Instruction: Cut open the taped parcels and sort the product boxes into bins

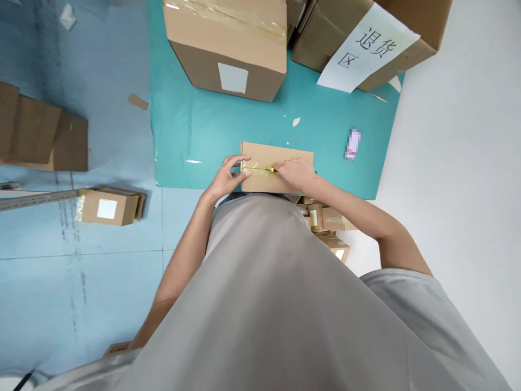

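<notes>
A small closed cardboard box (280,185) lies flat near the front edge of the teal table, clear tape running lengthwise along its top seam. My left hand (224,178) is at the box's left end, thumb and fingers spread apart with their tips touching its top. Closed over the seam, my right hand (298,174) grips a utility knife (274,170). Only the knife's yellow front part and a bit of its dark end show; the palm covers the rest, and the blade is too small to make out clearly.
A large taped carton (236,60) stands at the back of the teal table (195,130). Right of it is an open carton (325,38) with a paper sign (366,49). A blurred pinkish item (352,144) lies at right. Boxes (108,206) sit on the floor.
</notes>
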A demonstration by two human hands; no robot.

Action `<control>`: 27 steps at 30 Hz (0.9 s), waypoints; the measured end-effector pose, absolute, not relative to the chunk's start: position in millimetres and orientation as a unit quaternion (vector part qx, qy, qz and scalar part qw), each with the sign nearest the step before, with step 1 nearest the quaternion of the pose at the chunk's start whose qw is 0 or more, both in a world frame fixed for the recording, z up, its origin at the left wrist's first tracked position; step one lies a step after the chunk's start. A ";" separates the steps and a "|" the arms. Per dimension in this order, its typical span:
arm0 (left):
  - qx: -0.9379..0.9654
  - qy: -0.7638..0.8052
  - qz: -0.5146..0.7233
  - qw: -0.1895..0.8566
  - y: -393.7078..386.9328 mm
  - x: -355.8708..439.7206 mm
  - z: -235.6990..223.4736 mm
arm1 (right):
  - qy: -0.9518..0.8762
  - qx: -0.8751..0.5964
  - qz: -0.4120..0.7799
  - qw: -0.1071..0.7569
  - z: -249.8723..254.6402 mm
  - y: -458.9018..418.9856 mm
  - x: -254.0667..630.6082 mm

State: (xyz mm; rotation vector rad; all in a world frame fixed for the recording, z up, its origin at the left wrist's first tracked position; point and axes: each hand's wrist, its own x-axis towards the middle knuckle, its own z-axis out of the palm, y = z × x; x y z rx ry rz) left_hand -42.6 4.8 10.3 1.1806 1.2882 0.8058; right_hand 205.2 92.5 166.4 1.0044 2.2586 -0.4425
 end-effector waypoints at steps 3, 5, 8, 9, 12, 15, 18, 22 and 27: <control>0.488 0.568 0.348 0.563 3.7 -39.2 11.4 | 0.822 0.398 -0.136 0.384 183.4 97.2 260.4; 0.469 0.582 0.354 0.561 3.3 -34.9 11.0 | 0.798 0.405 -0.125 0.428 194.9 99.8 296.6; 0.445 0.599 0.359 0.560 4.0 -27.6 11.1 | 0.787 0.406 -0.130 0.445 203.7 101.9 333.5; 0.439 0.604 0.359 0.560 4.4 -25.5 11.7 | 0.789 0.405 -0.135 0.441 203.6 102.2 340.7; 0.420 0.621 0.352 0.560 5.3 -21.8 15.5 | 0.797 0.404 -0.153 0.423 197.3 102.4 354.1; 0.401 0.636 0.348 0.561 5.1 -19.3 21.2 | 0.802 0.402 -0.177 0.405 188.4 101.9 365.5; 0.378 0.649 0.356 0.557 4.2 -15.2 25.6 | 0.806 0.401 -0.192 0.391 182.3 101.9 377.2; 0.344 0.654 0.371 0.563 2.6 -10.0 26.6 | 0.805 0.402 -0.204 0.387 181.9 103.7 386.3; 0.300 0.660 0.402 0.559 -1.4 -13.6 23.3 | 0.825 0.383 -0.194 0.367 188.2 99.2 385.7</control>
